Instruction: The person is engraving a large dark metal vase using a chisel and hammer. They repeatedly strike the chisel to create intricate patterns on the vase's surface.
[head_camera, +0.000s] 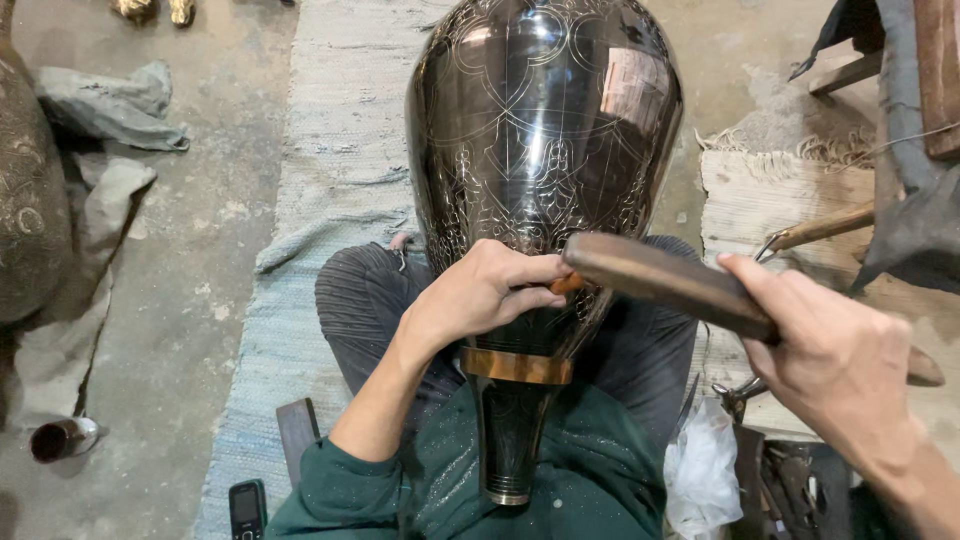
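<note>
Nearest the lens, the right hand (835, 365) comes in from 4 o'clock, fingers clamped on a dark wooden mallet (670, 283) whose head points toward 10 o'clock. Just beyond it the left hand (478, 293) has its fingers closed on a small chisel (566, 284), of which only an orange stub shows, pressed against the vase (540, 140).

That dark, polished metal vase lies across the person's lap, neck with a copper band (516, 366) toward 6 o'clock, belly toward 12. Fine engraved lines already cover much of the belly; I judge the work well along, with the band near the chisel in hand.

Room is tight at 3 to 5 o'clock: a wooden board (760, 205), loose tools (790, 480) and a plastic bag (702, 478) crowd the mallet arm. Toward 9 o'clock, woven mat (330, 150) and concrete floor (200, 260) lie more open, with a phone (247, 508) at 7.
</note>
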